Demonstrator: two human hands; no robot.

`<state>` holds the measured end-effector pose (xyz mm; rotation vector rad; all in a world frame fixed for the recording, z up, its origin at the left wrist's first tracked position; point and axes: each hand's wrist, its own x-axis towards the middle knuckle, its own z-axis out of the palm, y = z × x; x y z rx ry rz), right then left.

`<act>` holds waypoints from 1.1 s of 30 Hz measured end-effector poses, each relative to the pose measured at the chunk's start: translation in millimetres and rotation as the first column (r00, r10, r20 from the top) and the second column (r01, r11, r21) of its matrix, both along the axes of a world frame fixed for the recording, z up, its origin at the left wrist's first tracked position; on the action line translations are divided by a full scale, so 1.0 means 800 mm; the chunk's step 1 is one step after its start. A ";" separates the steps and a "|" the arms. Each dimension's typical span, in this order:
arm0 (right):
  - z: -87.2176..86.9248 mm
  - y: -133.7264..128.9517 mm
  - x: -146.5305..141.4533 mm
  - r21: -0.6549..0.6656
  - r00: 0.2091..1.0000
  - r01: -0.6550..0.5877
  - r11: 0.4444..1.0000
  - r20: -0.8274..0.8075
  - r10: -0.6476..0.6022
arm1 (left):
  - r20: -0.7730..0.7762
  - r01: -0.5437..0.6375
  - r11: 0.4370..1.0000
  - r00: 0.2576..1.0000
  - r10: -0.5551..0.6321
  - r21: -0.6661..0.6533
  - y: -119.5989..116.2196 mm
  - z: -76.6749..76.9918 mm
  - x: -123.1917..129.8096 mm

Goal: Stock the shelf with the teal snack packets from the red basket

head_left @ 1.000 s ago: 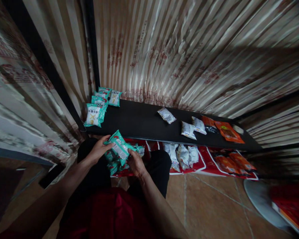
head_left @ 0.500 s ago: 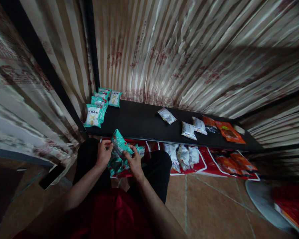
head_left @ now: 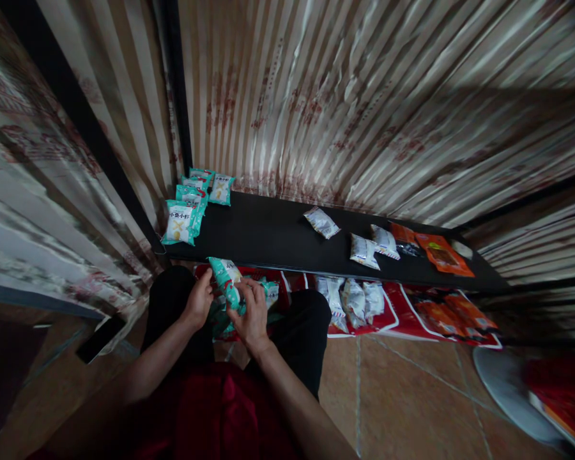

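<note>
Between my hands, above my lap, is a teal-and-white snack packet [head_left: 227,281], tilted with its printed front turned up. My left hand [head_left: 199,302] is closed at the packet's left edge, fingertips against it. From the other side my right hand [head_left: 253,314] grips it, fingers bent over its right part and thumb below. More teal packets [head_left: 271,291] lie underneath in a red bag, partly hidden by my hands. On the black shelf's left end stand several matching snack packets [head_left: 179,220], overlapping in a row, with a single one [head_left: 221,189] beside them.
On the black shelf [head_left: 263,231] lie silver packets [head_left: 321,222] and orange packets [head_left: 443,255]. Below its front edge, red bags hold silver packets [head_left: 353,301] and orange ones [head_left: 455,314]. Striped curtains [head_left: 287,96] close in the back and sides. A grey stool [head_left: 501,390] stands at the right.
The packet in my hands has turned from its patterned side to its printed front and tipped over to the left. My right hand has shifted left, over it.
</note>
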<state>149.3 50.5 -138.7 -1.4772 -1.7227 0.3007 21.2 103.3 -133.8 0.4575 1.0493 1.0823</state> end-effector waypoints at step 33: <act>0.001 0.059 0.000 -0.443 0.663 -0.219 0.869 -0.721 -0.201 | -0.081 0.039 0.999 0.996 -0.038 0.005 0.037 0.003 -0.010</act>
